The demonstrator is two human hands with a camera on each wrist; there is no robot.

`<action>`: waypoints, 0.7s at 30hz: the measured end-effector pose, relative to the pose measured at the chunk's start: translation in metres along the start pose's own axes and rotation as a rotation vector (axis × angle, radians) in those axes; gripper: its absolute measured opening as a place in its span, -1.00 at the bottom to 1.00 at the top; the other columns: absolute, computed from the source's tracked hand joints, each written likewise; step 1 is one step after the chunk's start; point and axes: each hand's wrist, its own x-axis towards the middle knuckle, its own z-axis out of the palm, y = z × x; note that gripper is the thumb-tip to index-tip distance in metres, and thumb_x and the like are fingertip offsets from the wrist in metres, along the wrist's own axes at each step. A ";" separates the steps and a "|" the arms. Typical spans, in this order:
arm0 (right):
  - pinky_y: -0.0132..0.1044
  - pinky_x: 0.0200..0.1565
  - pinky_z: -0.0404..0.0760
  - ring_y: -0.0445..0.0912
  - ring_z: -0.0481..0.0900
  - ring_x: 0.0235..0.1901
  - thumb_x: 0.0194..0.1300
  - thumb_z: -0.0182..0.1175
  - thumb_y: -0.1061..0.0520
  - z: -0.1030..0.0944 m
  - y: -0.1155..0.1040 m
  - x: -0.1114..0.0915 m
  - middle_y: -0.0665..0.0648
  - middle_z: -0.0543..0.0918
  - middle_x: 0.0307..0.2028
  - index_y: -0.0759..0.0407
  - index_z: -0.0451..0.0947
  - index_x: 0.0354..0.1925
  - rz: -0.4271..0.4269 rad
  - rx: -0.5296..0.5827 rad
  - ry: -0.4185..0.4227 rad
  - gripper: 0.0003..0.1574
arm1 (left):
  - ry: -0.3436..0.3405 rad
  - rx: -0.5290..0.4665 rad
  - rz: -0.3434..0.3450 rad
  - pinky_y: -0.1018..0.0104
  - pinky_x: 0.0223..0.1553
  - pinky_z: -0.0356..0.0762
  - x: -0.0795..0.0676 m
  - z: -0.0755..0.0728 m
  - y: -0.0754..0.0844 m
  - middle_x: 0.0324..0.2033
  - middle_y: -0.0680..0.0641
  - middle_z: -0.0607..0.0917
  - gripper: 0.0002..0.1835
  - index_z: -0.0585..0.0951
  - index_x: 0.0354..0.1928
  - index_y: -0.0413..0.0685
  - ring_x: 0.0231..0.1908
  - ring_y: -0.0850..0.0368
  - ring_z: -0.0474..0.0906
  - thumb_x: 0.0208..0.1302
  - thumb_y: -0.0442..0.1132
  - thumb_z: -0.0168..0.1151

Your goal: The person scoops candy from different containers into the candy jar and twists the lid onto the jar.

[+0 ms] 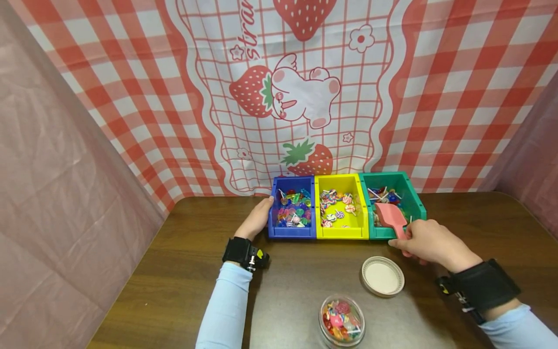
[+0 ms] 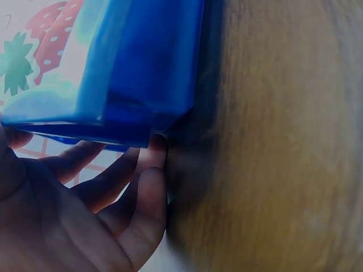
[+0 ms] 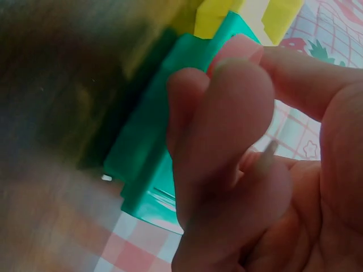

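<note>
My right hand (image 1: 436, 245) grips the handle of a pink scoop (image 1: 391, 214) at the front of the green bin (image 1: 416, 198). The scoop's blade sits inside that bin, over mixed candies. In the right wrist view, curled fingers (image 3: 227, 119) hide most of the scoop. Against the outer left side of the blue bin (image 1: 292, 232) rests my left hand (image 1: 256, 219), its fingers along the wall. Part of those fingers is hidden behind the blue bin (image 2: 153, 62) in the left wrist view. Colourful candies (image 1: 296, 206) fill the blue bin's floor.
Between the two outer bins stands a yellow bin (image 1: 342, 233) with striped lollipops (image 1: 331, 198). Nearer me on the brown table (image 1: 183, 271) are a round lid (image 1: 382, 276) and a clear jar (image 1: 342, 320) of candies. A checked strawberry cloth (image 1: 144, 97) hangs behind.
</note>
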 end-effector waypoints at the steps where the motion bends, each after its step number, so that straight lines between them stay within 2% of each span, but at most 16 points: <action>1: -0.22 -0.60 0.45 -0.13 0.49 -0.74 0.24 0.34 -0.25 0.001 0.000 0.000 -0.01 0.49 -0.72 0.06 0.52 -0.65 0.002 0.002 -0.002 -0.46 | 0.001 0.001 0.004 0.04 0.23 0.37 0.000 0.000 0.000 0.15 -0.30 0.54 -0.42 0.31 0.41 -0.28 0.07 -0.08 0.51 0.63 0.01 -0.32; 4: -0.22 -0.59 0.48 -0.13 0.49 -0.74 0.22 0.35 -0.25 0.003 -0.001 0.002 -0.01 0.50 -0.71 0.07 0.54 -0.63 0.009 0.011 -0.011 -0.47 | 0.015 0.022 0.014 0.05 0.22 0.38 0.001 0.000 -0.001 0.12 -0.28 0.56 -0.42 0.35 0.38 -0.28 0.05 -0.07 0.53 0.63 0.02 -0.31; 7: -0.21 -0.58 0.48 -0.12 0.48 -0.73 0.22 0.35 -0.26 0.005 -0.001 0.003 0.00 0.51 -0.70 0.08 0.54 -0.62 0.015 0.010 -0.015 -0.46 | 0.039 0.066 0.034 0.06 0.27 0.32 0.001 0.000 -0.001 0.15 -0.27 0.56 -0.42 0.39 0.36 -0.27 0.13 -0.07 0.49 0.63 0.03 -0.28; 10: -0.22 -0.59 0.46 -0.13 0.47 -0.74 0.24 0.32 -0.28 0.006 -0.001 0.003 0.00 0.50 -0.70 0.08 0.53 -0.60 0.009 -0.004 -0.004 -0.45 | 0.082 0.102 0.037 0.05 0.33 0.25 0.000 0.001 -0.001 0.21 -0.24 0.54 -0.40 0.43 0.35 -0.26 0.23 -0.07 0.42 0.61 0.07 -0.24; 13: -0.23 -0.60 0.42 -0.13 0.47 -0.74 0.27 0.28 -0.30 0.007 -0.002 0.002 0.00 0.49 -0.70 0.08 0.52 -0.60 0.000 -0.021 0.013 -0.42 | 0.133 0.116 0.024 0.03 0.33 0.26 -0.001 0.002 -0.001 0.22 -0.22 0.55 -0.39 0.48 0.31 -0.24 0.25 -0.08 0.41 0.59 0.11 -0.19; 16: -0.24 -0.60 0.36 -0.12 0.45 -0.73 0.31 0.22 -0.33 0.003 -0.002 0.001 -0.01 0.46 -0.72 0.07 0.52 -0.62 -0.011 -0.038 0.027 -0.39 | 0.171 0.137 0.008 0.02 0.30 0.29 -0.002 0.003 -0.002 0.21 -0.21 0.56 -0.39 0.52 0.28 -0.23 0.23 -0.08 0.43 0.57 0.13 -0.16; 21: -0.26 -0.59 0.20 -0.09 0.35 -0.67 0.35 0.16 -0.34 -0.011 -0.002 -0.003 -0.01 0.35 -0.71 0.06 0.47 -0.65 -0.019 -0.091 0.104 -0.36 | 0.184 0.230 0.026 0.02 0.29 0.31 0.001 0.000 0.004 0.19 -0.22 0.57 -0.44 0.53 0.25 -0.23 0.23 -0.10 0.45 0.58 0.08 -0.15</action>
